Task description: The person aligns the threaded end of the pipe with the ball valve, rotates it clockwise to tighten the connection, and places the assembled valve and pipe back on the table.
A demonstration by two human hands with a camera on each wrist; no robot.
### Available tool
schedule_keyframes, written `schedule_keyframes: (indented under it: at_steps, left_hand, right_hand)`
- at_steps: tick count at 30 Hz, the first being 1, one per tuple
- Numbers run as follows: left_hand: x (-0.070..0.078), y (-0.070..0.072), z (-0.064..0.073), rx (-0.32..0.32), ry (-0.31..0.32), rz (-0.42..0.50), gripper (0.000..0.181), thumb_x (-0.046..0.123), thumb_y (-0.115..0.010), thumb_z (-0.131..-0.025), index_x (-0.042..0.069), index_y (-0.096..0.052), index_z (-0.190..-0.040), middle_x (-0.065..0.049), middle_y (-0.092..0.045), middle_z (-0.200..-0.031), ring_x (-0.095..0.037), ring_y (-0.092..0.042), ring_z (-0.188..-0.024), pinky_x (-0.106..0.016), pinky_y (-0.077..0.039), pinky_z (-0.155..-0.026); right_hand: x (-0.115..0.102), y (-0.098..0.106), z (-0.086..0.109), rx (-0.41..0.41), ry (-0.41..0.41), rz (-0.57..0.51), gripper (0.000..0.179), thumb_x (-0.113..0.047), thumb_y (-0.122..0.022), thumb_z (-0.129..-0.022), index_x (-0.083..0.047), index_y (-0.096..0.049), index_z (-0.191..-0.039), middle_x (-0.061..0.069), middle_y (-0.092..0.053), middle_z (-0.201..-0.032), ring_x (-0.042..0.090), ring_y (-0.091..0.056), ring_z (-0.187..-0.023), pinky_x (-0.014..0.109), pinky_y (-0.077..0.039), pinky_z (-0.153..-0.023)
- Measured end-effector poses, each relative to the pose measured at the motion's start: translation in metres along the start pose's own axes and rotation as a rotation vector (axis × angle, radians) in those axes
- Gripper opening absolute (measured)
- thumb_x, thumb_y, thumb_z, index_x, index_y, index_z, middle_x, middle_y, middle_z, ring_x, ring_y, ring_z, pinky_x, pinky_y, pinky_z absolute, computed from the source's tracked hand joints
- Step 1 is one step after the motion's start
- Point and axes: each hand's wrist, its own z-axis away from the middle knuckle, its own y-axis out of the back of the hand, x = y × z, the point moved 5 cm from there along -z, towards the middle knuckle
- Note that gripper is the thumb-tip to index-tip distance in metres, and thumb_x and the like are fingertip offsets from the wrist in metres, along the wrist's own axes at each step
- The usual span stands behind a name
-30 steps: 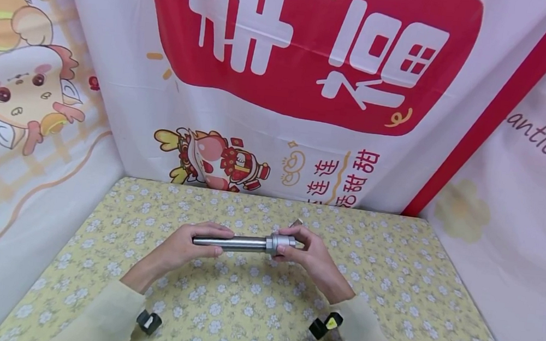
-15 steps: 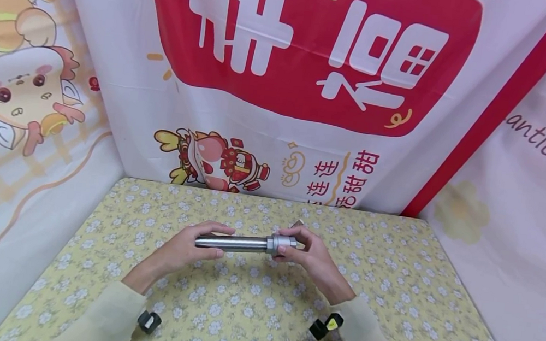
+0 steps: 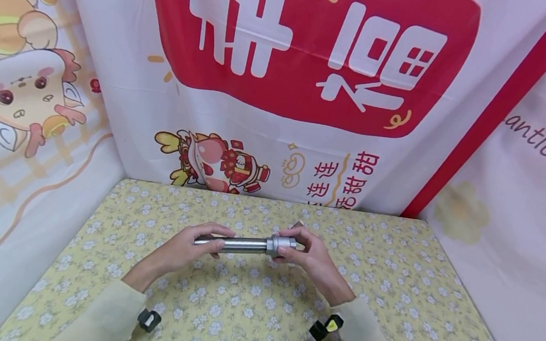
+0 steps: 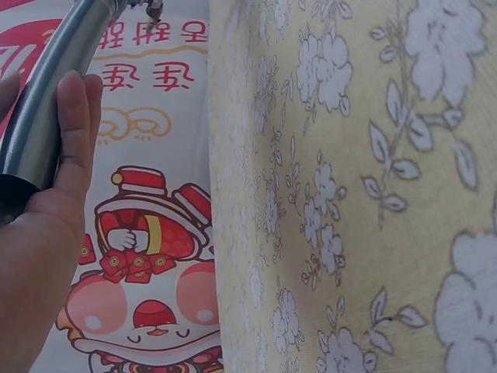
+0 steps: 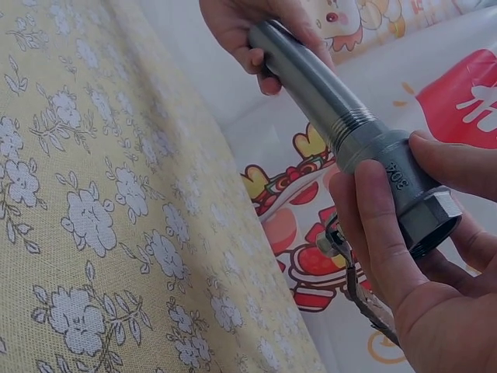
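Observation:
A long steel pipe (image 3: pixel 248 245) is held lengthwise over the table. Its threaded end sits in a metal ball valve (image 5: pixel 388 175) marked 304, as the right wrist view shows. My left hand (image 3: pixel 184 247) grips the pipe near its far left end, the thumb lying across it and fingertips showing below. In the left wrist view the pipe's dark open end (image 4: pixel 19 186) rests at the palm. My right hand (image 3: pixel 311 254) holds the valve body between thumb and fingers. The valve's lever handle (image 5: pixel 365 299) sticks out past my fingers, and part of it is hidden behind them.
A yellow cloth with white flowers (image 3: pixel 218 324) covers the table. Printed curtains stand behind (image 3: pixel 112 94) and at both sides. A black wrist device (image 3: pixel 149 320) is strapped on the left sleeve, and another (image 3: pixel 326 327) on the right.
My left thumb has moved from below the pipe up across it, and fingertips now show beneath. My right hand and the valve have stayed almost in place.

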Motion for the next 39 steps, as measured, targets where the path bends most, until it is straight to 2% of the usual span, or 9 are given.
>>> schedule_keyframes:
  at_steps: [4, 8, 12, 19, 23, 29, 33, 36, 39]
  left_hand:
    - [-0.0019, 0.0005, -0.0009, 0.009, 0.001, -0.037, 0.04, 0.036, -0.06, -0.114, 0.018, -0.068, -0.148, -0.015, -0.062, -0.149, -0.034, -0.074, -0.105, -0.058, -0.06, -0.097]
    - [-0.0025, -0.0004, -0.0018, -0.015, -0.014, -0.035, 0.037, 0.035, -0.057, -0.115, 0.021, -0.068, -0.148, -0.016, -0.063, -0.147, -0.044, -0.072, -0.108, -0.059, -0.062, -0.094]
    - [-0.0025, -0.001, -0.002, -0.03, -0.022, -0.037, 0.035, 0.034, -0.055, -0.116, 0.024, -0.068, -0.147, -0.015, -0.067, -0.136, -0.049, -0.07, -0.101, -0.057, -0.064, -0.086]
    - [-0.0022, -0.0003, -0.0025, -0.015, -0.034, -0.056, 0.04, 0.032, -0.058, -0.115, 0.01, -0.066, -0.148, -0.017, -0.071, -0.124, -0.039, -0.071, -0.087, -0.048, -0.064, -0.078]
    - [-0.0017, -0.0007, -0.0028, -0.006, -0.036, -0.044, 0.038, 0.031, -0.061, -0.114, 0.011, -0.068, -0.146, -0.018, -0.07, -0.129, -0.033, -0.072, -0.09, -0.046, -0.064, -0.079]
    - [-0.0017, -0.0015, -0.0024, 0.011, -0.055, -0.019, 0.036, 0.027, -0.067, -0.111, 0.01, -0.071, -0.143, -0.017, -0.065, -0.144, -0.034, -0.074, -0.1, -0.047, -0.066, -0.083]
    - [-0.0029, -0.0012, -0.0024, 0.022, -0.067, -0.033, 0.035, 0.025, -0.069, -0.109, 0.011, -0.073, -0.142, -0.018, -0.061, -0.151, -0.026, -0.073, -0.101, -0.044, -0.065, -0.084]
    - [-0.0037, -0.0014, -0.0026, 0.031, -0.064, -0.041, 0.035, 0.025, -0.071, -0.108, 0.013, -0.075, -0.14, -0.017, -0.062, -0.151, -0.021, -0.071, -0.103, -0.041, -0.065, -0.084]
    - [-0.004, -0.0022, -0.0027, 0.027, -0.072, -0.036, 0.034, 0.023, -0.073, -0.107, 0.013, -0.075, -0.14, -0.017, -0.062, -0.15, -0.024, -0.07, -0.109, -0.038, -0.066, -0.082]
  right_hand:
    - [0.0008, -0.0005, 0.0, 0.004, -0.006, -0.004, 0.047, -0.019, -0.083, -0.1, -0.004, -0.065, -0.14, 0.02, -0.059, -0.145, 0.031, -0.078, -0.109, 0.048, -0.064, -0.098]
    - [0.002, -0.0005, -0.0002, 0.002, -0.007, -0.004, 0.047, -0.017, -0.082, -0.1, -0.003, -0.064, -0.141, 0.021, -0.059, -0.146, 0.03, -0.077, -0.109, 0.047, -0.065, -0.098]
    - [0.0028, 0.0, 0.0002, 0.001, -0.003, 0.004, 0.047, -0.015, -0.081, -0.101, -0.001, -0.063, -0.142, 0.022, -0.058, -0.146, 0.029, -0.077, -0.11, 0.046, -0.065, -0.098]
    - [0.0028, 0.0001, 0.0009, 0.003, -0.012, -0.008, 0.047, -0.017, -0.082, -0.1, -0.003, -0.064, -0.141, 0.02, -0.058, -0.146, 0.03, -0.077, -0.111, 0.048, -0.064, -0.098]
    - [0.0023, 0.0, 0.0014, 0.004, -0.011, -0.012, 0.046, -0.018, -0.082, -0.1, -0.004, -0.065, -0.14, 0.02, -0.059, -0.146, 0.03, -0.077, -0.111, 0.048, -0.064, -0.098]
    - [0.0038, 0.0007, 0.0013, 0.004, -0.004, -0.007, 0.046, -0.016, -0.081, -0.101, -0.002, -0.063, -0.141, 0.021, -0.059, -0.146, 0.029, -0.077, -0.11, 0.046, -0.065, -0.098]
    - [0.0036, 0.0005, 0.0014, 0.0, 0.006, -0.005, 0.047, -0.016, -0.08, -0.101, -0.001, -0.062, -0.141, 0.021, -0.059, -0.146, 0.028, -0.077, -0.111, 0.046, -0.065, -0.098]
    - [0.0031, 0.0, 0.0013, -0.001, 0.004, -0.008, 0.046, -0.016, -0.081, -0.101, -0.001, -0.063, -0.141, 0.021, -0.059, -0.145, 0.029, -0.077, -0.111, 0.047, -0.065, -0.098]
    - [0.0025, -0.0001, 0.0016, 0.0, -0.002, -0.016, 0.045, -0.017, -0.081, -0.101, -0.003, -0.064, -0.14, 0.02, -0.06, -0.145, 0.03, -0.077, -0.11, 0.048, -0.064, -0.098]
